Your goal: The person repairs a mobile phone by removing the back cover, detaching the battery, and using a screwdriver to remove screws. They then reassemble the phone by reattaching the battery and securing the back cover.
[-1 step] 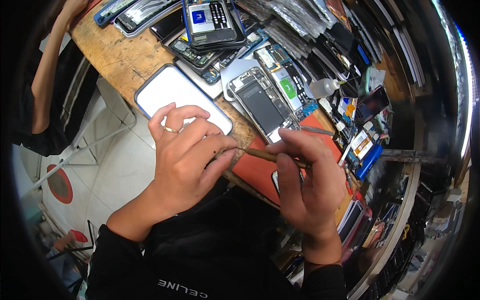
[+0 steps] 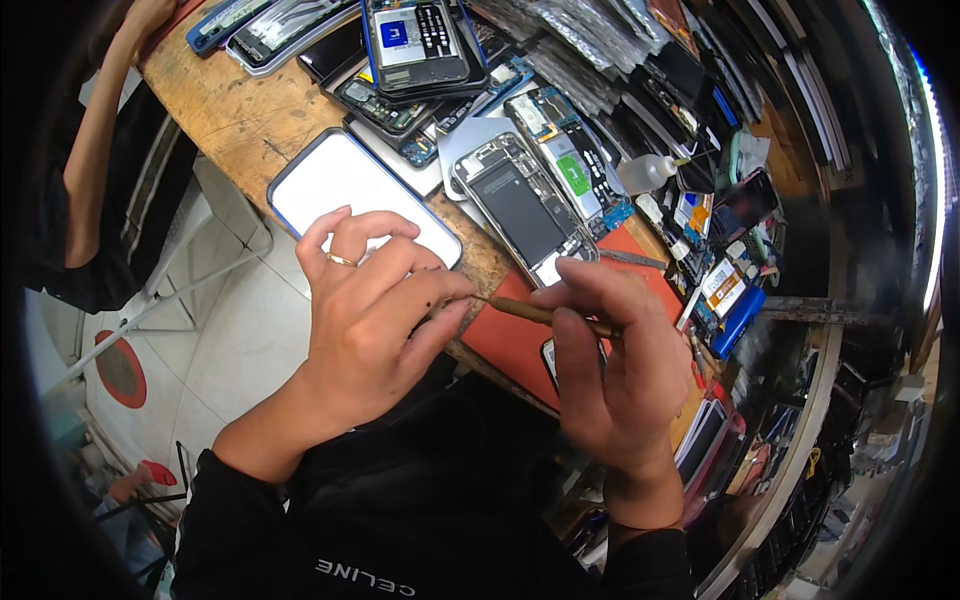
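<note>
My right hand [image 2: 630, 370] is closed round the brass-coloured handle of a slim screwdriver [image 2: 520, 308], held level with its thin tip pointing left. That tip reaches the fingertips of my left hand [image 2: 365, 310]. Thumb and forefinger of the left hand are pinched together there; whatever is between them is too small to make out. Its other fingers are raised above a phone with a lit white screen [image 2: 345, 180] and a blue edge. Beyond the right hand lies an opened phone [image 2: 520, 210] with its black battery showing. Part of a small dark-framed piece [image 2: 550, 362] shows behind that hand.
An orange-red mat [image 2: 500, 335] covers the bench's near edge. Opened phones, such as one with a green-marked battery [image 2: 572, 172], crowd the wooden bench [image 2: 215, 105]. A white dropper bottle [image 2: 648, 174] stands among them, near metal tweezers [image 2: 630, 259]. Another person's arm [image 2: 90, 170] is at far left.
The bench and the phones on it sit very slightly further left in the picture. Both hands and the screwdriver keep the same pose.
</note>
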The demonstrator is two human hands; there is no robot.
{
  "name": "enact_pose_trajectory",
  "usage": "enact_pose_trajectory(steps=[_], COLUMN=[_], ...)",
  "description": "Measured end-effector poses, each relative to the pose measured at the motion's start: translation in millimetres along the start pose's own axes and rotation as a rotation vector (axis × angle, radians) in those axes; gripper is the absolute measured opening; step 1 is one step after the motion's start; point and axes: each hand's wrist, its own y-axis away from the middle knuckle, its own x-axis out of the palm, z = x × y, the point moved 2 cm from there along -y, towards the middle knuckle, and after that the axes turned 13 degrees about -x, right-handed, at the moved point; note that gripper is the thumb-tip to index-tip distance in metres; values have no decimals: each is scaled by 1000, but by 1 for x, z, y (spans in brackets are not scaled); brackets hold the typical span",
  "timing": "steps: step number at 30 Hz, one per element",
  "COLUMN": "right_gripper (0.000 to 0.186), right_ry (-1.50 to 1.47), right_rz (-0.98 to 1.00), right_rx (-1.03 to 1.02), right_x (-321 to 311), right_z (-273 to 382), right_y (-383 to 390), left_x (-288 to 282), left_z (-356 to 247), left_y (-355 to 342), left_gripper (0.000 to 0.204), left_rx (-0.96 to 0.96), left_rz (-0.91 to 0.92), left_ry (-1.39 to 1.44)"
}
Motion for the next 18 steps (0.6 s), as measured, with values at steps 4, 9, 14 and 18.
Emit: enact_pose_trajectory(steps=[4, 9, 14, 18], right_gripper=[38, 31, 33, 33], right_ry=[7, 18, 3, 11], right_rz=[-11, 4, -10, -19], right_rx=[-48, 41, 71, 64], right_x=[-8, -19, -24, -28], right_z=[-1, 3, 3, 3], right_y=[2, 15, 24, 28], left_x=[3, 7, 11, 14], left_z=[-7, -18, -24, -29], left_y=[-3, -2, -2, -2], left_gripper=[22, 20, 18, 17], left_rx=[19, 40, 54, 62], left_rz=[1, 20, 41, 56], left_ry=[-7, -11, -15, -12])
